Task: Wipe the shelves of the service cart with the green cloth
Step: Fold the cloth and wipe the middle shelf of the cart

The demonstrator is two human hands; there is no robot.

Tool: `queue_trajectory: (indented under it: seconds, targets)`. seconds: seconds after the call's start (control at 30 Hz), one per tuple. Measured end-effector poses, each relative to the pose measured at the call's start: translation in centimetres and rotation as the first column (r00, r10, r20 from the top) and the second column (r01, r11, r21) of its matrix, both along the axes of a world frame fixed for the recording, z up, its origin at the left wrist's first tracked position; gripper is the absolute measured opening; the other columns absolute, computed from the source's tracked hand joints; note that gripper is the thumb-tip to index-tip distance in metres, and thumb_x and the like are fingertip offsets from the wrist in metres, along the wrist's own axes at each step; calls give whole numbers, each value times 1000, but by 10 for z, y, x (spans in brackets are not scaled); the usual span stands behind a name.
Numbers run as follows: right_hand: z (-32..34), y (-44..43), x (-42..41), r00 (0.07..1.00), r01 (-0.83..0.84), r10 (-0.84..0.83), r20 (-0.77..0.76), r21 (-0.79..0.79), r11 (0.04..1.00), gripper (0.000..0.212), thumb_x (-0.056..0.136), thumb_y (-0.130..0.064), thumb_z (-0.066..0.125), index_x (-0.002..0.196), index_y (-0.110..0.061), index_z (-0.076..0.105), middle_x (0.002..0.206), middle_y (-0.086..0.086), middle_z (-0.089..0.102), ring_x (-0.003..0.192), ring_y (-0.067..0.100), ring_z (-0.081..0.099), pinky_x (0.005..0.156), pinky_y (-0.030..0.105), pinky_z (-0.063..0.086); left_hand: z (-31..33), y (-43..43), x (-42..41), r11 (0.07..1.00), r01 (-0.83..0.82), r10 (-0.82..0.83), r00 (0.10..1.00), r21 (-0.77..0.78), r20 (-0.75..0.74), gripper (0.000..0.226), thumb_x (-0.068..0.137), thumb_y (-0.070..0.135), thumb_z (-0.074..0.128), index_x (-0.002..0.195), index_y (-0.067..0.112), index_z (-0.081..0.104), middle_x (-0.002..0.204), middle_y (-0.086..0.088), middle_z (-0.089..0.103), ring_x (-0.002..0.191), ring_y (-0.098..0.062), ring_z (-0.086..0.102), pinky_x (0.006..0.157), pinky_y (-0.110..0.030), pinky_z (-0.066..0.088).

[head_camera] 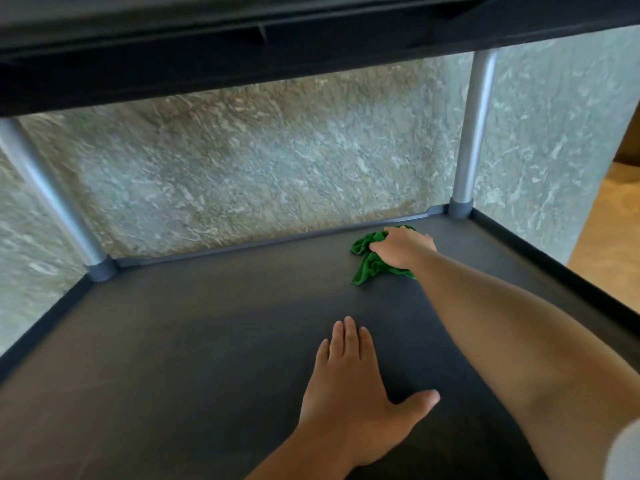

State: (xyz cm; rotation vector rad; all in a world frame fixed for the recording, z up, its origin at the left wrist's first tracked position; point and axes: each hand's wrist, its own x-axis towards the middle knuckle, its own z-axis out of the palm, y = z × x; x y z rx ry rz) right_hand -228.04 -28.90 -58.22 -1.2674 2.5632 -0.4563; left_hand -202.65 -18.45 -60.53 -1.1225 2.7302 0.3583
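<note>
Dark shelf [207, 341] lay below. Curled fingers of the right hand [403, 245] gripped the green cloth [369, 268], likely soft and light. The left hand [349, 393] lay flat, fingers straight.

Nothing readable is showing: the service cart shelf [207, 341], the green cloth [369, 268] and the marbled wall [242, 161] are carrying no legible text, label or number.

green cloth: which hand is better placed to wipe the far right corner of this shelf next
Right. The right hand grips the green cloth near the far right post, while the left hand rests flat on the shelf nearer the front, apart from the cloth.
</note>
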Motion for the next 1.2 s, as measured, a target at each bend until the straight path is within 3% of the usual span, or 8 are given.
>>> queue_trajectory:
  seconds: [0.13, 0.27, 0.4, 0.5, 0.73, 0.87, 0.97, 1.2]
  targets:
    - [0, -11, -7, 1000, 25, -25, 0, 2, 1000, 62, 89, -55, 44, 143, -24, 48, 145, 5, 52, 132, 29, 46, 116, 54, 24, 4, 0, -4, 999, -5, 4, 1000, 33, 28, 138, 51, 103, 8, 156, 17, -17, 162, -1, -29, 149, -18, -26, 123, -43, -7]
    - [0, -17, -10, 999, 44, -44, 0, -16, 999, 63, 89, -56, 47, 143, -23, 49, 147, 5, 49, 132, 29, 46, 115, 52, 26, 6, -3, -9, 999, -25, 22, 998, 46, 60, 130, 67, 100, 24, 157, 16, -15, 162, -1, -30, 150, -18, -25, 123, -43, -7]
    - [-2, -17, -13, 1000, 29, -29, 0, -41, 999, 59, 92, -47, 44, 146, -24, 47, 150, 5, 46, 131, 29, 47, 105, 46, 38, 8, -3, -13, 998, -51, 49, 997, 34, 58, 144, 43, 100, 7, 158, 14, -12, 163, -2, -26, 151, -18, -22, 123, -42, -5]
    - [3, -2, -6, 1000, -9, 9, -9, -22, 1000, 56, 95, -42, 42, 147, -21, 46, 150, 6, 46, 125, 30, 51, 92, 41, 44, 5, -2, -8, 999, -41, 42, 999, -8, 27, 123, 70, 97, 18, 158, 16, -12, 163, 1, -25, 150, -17, -22, 124, -42, -5]
    - [5, 69, 14, 994, -104, 104, -25, 29, 994, 53, 93, -46, 46, 137, -18, 53, 138, 7, 55, 110, 29, 59, 78, 37, 45, 1, 7, -2, 995, 12, -10, 1000, -95, 19, 106, 84, 84, 15, 158, 13, -10, 165, -4, -19, 152, -19, -18, 125, -42, -2]
    - [8, 133, 32, 989, -142, 145, -43, 71, 987, 67, 93, -48, 49, 154, -23, 35, 164, -1, 26, 137, 28, 44, 99, 39, 44, 1, 13, 0, 994, 42, -41, 999, -105, 12, 102, 87, 82, 15, 158, 12, -9, 166, -5, -17, 152, -20, -16, 125, -42, 0]
    - [12, 189, 53, 983, -170, 176, -43, 124, 978, 72, 93, -48, 51, 157, -25, 28, 167, -4, 16, 145, 24, 34, 109, 37, 37, 0, 17, 1, 992, 64, -62, 998, -109, 14, 102, 88, 81, 14, 158, 11, -10, 166, -7, -17, 153, -21, -15, 125, -43, 2]
    - [28, 322, 91, 985, -158, 172, -15, 311, 937, 71, 98, -49, 49, 159, -32, 17, 167, -14, 6, 144, 11, 34, 109, 25, 32, 4, 24, -2, 992, 68, -65, 997, -104, 32, 103, 89, 81, 17, 158, 9, -7, 166, -10, -15, 153, -24, -14, 125, -46, 3]
